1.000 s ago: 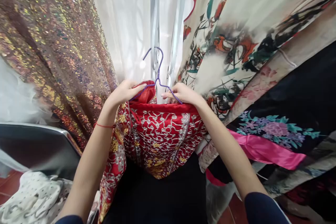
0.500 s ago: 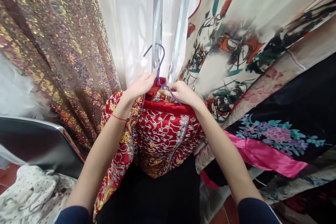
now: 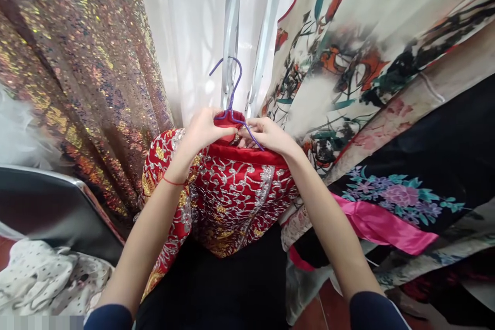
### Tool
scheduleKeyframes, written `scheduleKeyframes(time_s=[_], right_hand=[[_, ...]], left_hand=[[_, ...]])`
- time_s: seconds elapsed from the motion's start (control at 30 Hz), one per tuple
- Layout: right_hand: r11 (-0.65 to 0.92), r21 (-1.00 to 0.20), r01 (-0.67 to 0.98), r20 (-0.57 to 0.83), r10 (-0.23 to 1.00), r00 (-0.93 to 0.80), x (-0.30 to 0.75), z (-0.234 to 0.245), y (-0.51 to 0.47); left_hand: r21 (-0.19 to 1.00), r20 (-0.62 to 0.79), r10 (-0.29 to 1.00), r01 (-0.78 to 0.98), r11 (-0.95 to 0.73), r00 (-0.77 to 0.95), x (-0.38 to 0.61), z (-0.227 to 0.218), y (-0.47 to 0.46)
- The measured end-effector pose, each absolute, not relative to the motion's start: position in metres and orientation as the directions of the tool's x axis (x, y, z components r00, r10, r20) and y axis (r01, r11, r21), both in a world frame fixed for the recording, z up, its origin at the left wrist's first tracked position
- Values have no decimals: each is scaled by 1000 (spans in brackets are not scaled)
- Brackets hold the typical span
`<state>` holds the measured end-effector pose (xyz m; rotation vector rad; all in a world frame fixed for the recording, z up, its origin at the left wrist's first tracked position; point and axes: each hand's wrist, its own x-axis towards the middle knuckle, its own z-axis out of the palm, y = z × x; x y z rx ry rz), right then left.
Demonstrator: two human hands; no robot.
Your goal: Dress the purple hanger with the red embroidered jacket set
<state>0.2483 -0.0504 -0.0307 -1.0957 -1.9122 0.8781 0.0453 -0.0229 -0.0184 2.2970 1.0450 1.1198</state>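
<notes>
A red jacket (image 3: pixel 235 185) with silver and gold embroidery hangs in front of me on a purple wire hanger (image 3: pixel 240 75), whose hook points upward. My left hand (image 3: pixel 204 129) is at the left side of the jacket's neckline, thumb stretched across toward the middle; its other fingers are partly hidden behind. Opposite it, my right hand (image 3: pixel 270 136) pinches the collar edge beside the hanger's right arm. The fingertips of both hands nearly meet at the neck opening. Black cloth (image 3: pixel 228 289) shows below the jacket's hem.
A gold sequined gown (image 3: pixel 85 62) hangs on the left, a floral-print cream garment (image 3: pixel 348 62) on the right. Farther right is a black garment (image 3: pixel 410 160) with embroidered flowers and a pink band. A dark chair back (image 3: pixel 50 211) and polka-dot cloth (image 3: pixel 42 278) sit at lower left.
My left hand has let go of the hanger's neck and shifted down and left onto the jacket's neckline. My right hand stays at the collar. The view has shifted slightly.
</notes>
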Motion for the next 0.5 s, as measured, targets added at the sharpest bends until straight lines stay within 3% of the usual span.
scheduleKeyframes(time_s=[0.13,0.27,0.4,0.5], right_hand=[[427,-803,415,292,890,-352,249,-32,-47],[413,-665,622,325,910,-256,253,-31,-49],[229,-472,851,181,970,-160,258,-35,-51],[191,-455,869,79,981,-175,261,-40,-50]], left_hand=[[568,563,792,585,-579,236,54,-22,-27],[550,585,792,634,-544,172,58,-24,-28],[559,583,789,611,-561,192,56,-24,-29],[552,573,794,622,-556,201,54,-24,-29]])
